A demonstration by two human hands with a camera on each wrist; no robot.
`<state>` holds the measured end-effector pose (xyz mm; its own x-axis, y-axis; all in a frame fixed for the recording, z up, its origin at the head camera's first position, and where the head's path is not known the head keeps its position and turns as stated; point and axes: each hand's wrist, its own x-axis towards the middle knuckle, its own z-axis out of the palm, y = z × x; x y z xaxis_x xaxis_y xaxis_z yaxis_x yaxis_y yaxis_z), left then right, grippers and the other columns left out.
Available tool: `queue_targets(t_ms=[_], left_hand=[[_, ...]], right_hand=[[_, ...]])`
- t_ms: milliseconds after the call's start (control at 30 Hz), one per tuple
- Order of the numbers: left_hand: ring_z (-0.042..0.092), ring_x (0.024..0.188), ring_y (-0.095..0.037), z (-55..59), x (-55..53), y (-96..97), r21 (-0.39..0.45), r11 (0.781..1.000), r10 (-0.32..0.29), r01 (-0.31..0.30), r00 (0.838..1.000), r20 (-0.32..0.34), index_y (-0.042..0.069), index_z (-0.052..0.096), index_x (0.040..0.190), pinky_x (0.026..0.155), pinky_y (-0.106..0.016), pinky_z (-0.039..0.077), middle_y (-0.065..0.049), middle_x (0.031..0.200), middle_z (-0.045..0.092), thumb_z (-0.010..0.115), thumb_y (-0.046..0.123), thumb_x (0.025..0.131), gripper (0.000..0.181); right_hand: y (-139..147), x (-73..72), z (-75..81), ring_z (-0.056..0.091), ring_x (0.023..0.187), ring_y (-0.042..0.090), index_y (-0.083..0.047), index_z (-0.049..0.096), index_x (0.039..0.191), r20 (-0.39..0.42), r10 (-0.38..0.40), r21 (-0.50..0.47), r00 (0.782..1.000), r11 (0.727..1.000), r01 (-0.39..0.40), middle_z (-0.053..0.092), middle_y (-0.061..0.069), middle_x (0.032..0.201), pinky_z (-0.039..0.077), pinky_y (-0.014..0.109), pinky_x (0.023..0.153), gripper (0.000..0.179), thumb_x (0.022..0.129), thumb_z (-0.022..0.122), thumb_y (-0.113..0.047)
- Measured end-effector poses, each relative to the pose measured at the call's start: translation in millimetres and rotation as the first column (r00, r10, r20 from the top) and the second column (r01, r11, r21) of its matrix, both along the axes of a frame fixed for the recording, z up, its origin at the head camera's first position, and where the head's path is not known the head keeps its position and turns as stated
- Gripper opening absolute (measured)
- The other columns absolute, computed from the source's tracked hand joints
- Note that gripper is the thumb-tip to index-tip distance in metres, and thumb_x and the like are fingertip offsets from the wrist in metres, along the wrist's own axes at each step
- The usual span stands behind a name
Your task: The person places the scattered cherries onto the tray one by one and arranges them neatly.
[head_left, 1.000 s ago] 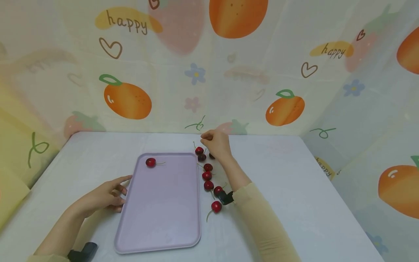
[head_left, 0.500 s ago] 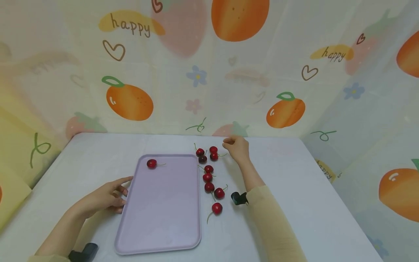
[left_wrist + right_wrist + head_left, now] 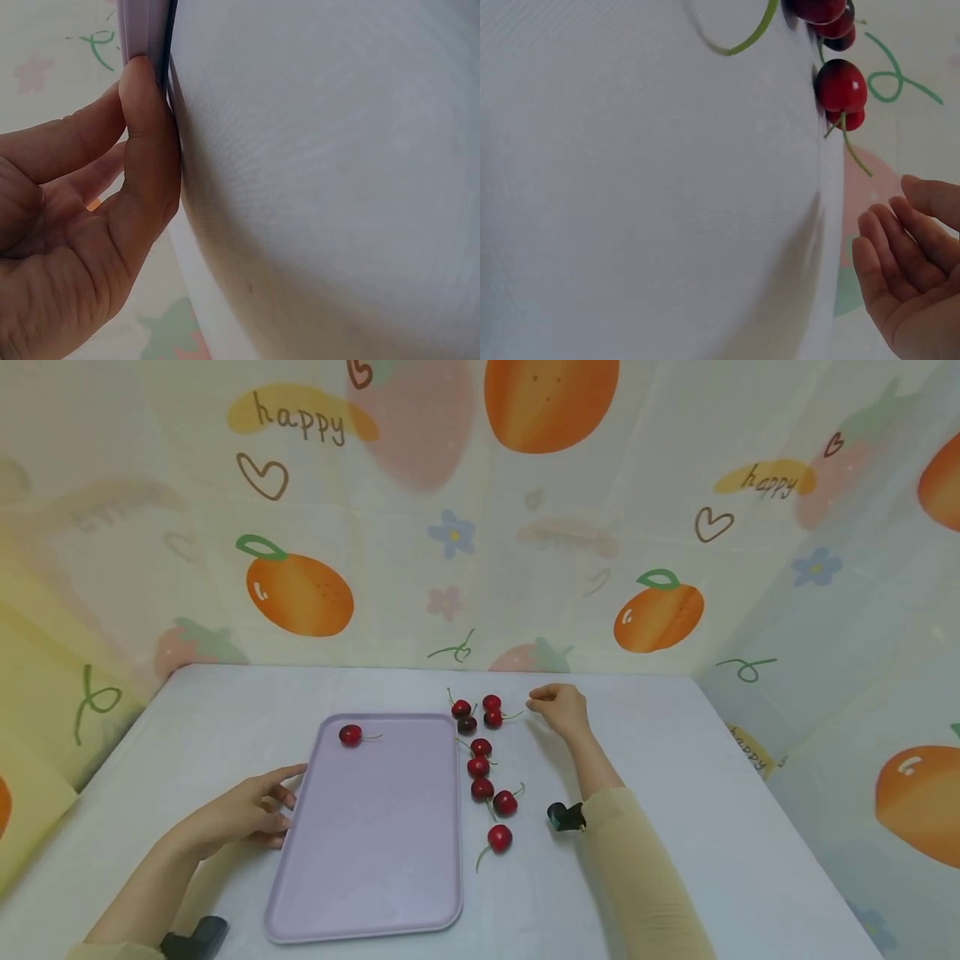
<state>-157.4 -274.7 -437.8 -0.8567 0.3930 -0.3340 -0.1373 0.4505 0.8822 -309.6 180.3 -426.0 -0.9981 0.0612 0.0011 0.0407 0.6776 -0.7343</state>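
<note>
A lilac rectangular tray [image 3: 371, 835] lies flat, with one red cherry [image 3: 350, 736] near its far left corner, stem pointing right. At its left edge my left hand [image 3: 240, 810] rests with fingertips against the side; in the left wrist view a fingertip [image 3: 141, 75] touches the tray's edge [image 3: 146, 26]. My right hand [image 3: 561, 708] hovers above the table with nothing in it, its fingers loosely bent in the right wrist view. Just left of it are a red cherry [image 3: 492, 718] with its stem towards the hand and another cherry [image 3: 491, 702] behind.
Several more cherries form a loose column along the tray's right side, from a dark one [image 3: 467, 725] to the nearest cherry [image 3: 499, 838]. The white table [image 3: 675, 860] meets a fruit-printed curtain [image 3: 375, 568] at the back. Black wrist cameras [image 3: 566, 817] sit below both hands.
My right hand has drawn back to the right and slightly nearer, uncovering the two cherries at the back. The left hand stays at the tray. The head view has shifted slightly.
</note>
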Motion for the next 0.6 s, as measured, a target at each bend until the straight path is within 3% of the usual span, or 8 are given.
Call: queue_targets(t_ms=[300,600], left_hand=[[0.055,0.074,-0.012,0.9,0.2,0.4,0.003,1.0,0.001,-0.001,1.0,0.0,-0.006,0.013,0.154,0.064,-0.024,0.057,-0.022,0.112,0.043,0.062,-0.003,0.085,0.085],[0.055,0.075,-0.011,0.5,0.5,0.7,0.009,1.0,-0.004,0.004,1.0,-0.001,-0.006,0.013,0.154,0.064,-0.024,0.057,-0.022,0.112,0.043,0.062,-0.003,0.085,0.085]], right_hand=[[1,1.4,-9.0,0.069,0.087,0.018,-0.005,0.072,0.114,0.124,0.068,-0.075,0.99,0.995,-0.059,0.073,0.017,0.112,0.055,0.02,0.073,0.031,0.089,0.07,-0.022],[-3,1.8,-14.0,0.068,0.082,0.014,-0.003,0.072,0.115,0.122,0.096,-0.079,0.988,0.993,-0.087,0.074,0.017,0.108,0.052,0.019,0.067,0.031,0.089,0.07,-0.022]])
